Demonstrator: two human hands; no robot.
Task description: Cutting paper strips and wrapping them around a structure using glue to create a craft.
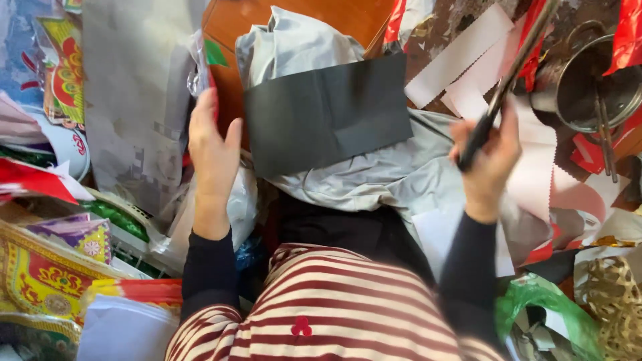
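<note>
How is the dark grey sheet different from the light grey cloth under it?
The dark grey sheet is flat and smooth with straight edges; the light grey cloth is crumpled and folded. The sheet is smaller and lies on top; the cloth spreads wider beneath it. Both lie between the left hand and right hand.

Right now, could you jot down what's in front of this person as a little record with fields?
Left hand: open, resting against the edge of a dark grey sheet
Right hand: gripping long scissors
Under the sheet: crumpled grey cloth
Behind: orange box
Far right: metal pot
Scattered: white paper strips
</note>
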